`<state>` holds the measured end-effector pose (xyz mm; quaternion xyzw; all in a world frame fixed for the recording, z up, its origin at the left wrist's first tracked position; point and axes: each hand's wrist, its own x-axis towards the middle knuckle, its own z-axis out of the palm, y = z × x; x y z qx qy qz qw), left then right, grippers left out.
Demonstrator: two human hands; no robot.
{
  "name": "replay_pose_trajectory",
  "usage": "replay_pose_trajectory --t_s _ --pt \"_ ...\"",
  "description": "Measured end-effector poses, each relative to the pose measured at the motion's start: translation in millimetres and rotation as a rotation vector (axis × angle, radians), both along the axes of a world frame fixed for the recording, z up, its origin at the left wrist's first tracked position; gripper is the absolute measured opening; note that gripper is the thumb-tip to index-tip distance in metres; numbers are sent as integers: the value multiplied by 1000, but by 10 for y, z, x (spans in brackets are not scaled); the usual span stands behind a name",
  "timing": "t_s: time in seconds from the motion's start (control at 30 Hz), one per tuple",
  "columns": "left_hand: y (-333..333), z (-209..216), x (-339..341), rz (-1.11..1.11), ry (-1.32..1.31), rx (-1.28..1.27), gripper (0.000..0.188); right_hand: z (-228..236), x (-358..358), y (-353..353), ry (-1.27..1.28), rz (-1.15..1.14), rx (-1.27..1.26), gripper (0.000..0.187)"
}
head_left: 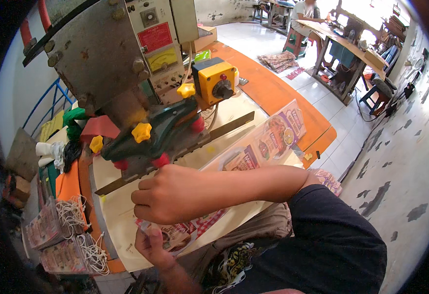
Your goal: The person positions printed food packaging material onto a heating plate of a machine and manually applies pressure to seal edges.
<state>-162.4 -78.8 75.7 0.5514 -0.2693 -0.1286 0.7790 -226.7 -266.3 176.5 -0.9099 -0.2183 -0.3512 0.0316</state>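
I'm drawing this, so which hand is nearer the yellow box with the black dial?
The right hand. It's in front of the yellow box and to its left; the left hand is also leftward, but closer to the person's body.

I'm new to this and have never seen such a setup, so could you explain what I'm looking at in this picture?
It's one wide, bent view from a camera on a person's head, looking down at two bare hands. The left hand pinches a printed sheet; the right hand is curled just above, and whether it grips anything is hidden. In front stands a heavy machine with a long metal bar and yellow star-shaped knobs. Below the bar is a pale work surface, with more printed sheets to the right. Bundles with white cords sit at lower left.
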Motion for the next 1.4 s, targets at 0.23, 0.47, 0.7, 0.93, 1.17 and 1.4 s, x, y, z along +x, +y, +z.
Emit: replay_pose_trajectory --t_s 0.23,0.47,0.7,0.93,1.17,1.4 --pt "-31 -9 22 -33 -29 36 33 12 -30 -41 -25 16 -43 18" --pt "-168 77 -70 7 -86 19 27 14 -71 7 -95 -71 -49 17" --pt "-175 84 -79 7 -122 68 27 -44 -114 20 -151 -118 -37 17" --pt "-240 184 -41 -43 -85 -25 33 23 -118 95 -157 -233 -5 19" --pt "-239 182 -5 4 -158 3 42 83 -28 -40 -208 -151 74 19" --pt "-187 73 97 51 -219 47 52 169 -146 -131 -56 -51 131 19"
